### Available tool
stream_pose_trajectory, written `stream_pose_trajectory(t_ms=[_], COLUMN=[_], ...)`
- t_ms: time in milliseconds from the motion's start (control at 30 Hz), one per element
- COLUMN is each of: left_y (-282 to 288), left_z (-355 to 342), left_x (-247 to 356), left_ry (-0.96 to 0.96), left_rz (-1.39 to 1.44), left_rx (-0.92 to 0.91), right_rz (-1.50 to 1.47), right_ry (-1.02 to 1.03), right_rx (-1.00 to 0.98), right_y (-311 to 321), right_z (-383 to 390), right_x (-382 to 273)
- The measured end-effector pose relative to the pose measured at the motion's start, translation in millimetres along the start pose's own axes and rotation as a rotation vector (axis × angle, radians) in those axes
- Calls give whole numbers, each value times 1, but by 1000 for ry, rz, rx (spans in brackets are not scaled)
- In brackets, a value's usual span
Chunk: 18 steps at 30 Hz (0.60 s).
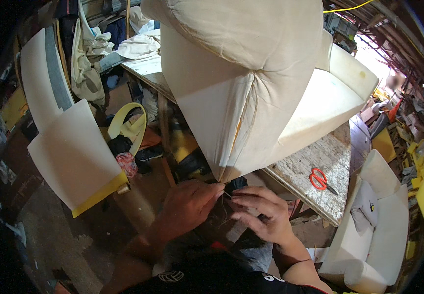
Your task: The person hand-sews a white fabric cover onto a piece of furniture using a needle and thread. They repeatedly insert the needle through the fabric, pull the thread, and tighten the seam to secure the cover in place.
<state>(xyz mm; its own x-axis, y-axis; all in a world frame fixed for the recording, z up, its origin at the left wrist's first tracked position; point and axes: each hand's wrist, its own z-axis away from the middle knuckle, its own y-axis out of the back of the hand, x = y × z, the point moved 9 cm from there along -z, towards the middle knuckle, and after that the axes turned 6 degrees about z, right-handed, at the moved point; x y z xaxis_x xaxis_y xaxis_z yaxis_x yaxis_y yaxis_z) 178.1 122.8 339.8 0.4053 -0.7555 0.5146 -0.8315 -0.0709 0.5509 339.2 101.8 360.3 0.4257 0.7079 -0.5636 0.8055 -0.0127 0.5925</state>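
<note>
Left hand [190, 206] pinched closed at the bottom end of the cream sofa's [290, 112] open front seam. Right hand [266, 213] just beside it, fingers curled near a thin strand [227, 194]; can't tell if gripped. Sofa sits on a worktable [295, 179], top scuffed, blotchy. Red-handled scissors [323, 181] lie on it. Brown floor [60, 252] dirty. Second cream sofa [371, 235] at right, with grey cushion [364, 207]. Cloth heap [141, 49] behind, bright daylight far right.
</note>
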Motion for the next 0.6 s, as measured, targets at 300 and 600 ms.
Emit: stream_pose_trajectory(t_ms=[300,600], left_y=[12,33], left_z=[-32,-89], left_x=[28,36], left_ry=[-136,-399], left_rz=[197,32], left_rx=[262,627], right_rz=[-248,-107], right_ry=[-94,117], right_rx=[353,628], right_y=[38,100], right_z=[-6,-47], right_x=[16,-10])
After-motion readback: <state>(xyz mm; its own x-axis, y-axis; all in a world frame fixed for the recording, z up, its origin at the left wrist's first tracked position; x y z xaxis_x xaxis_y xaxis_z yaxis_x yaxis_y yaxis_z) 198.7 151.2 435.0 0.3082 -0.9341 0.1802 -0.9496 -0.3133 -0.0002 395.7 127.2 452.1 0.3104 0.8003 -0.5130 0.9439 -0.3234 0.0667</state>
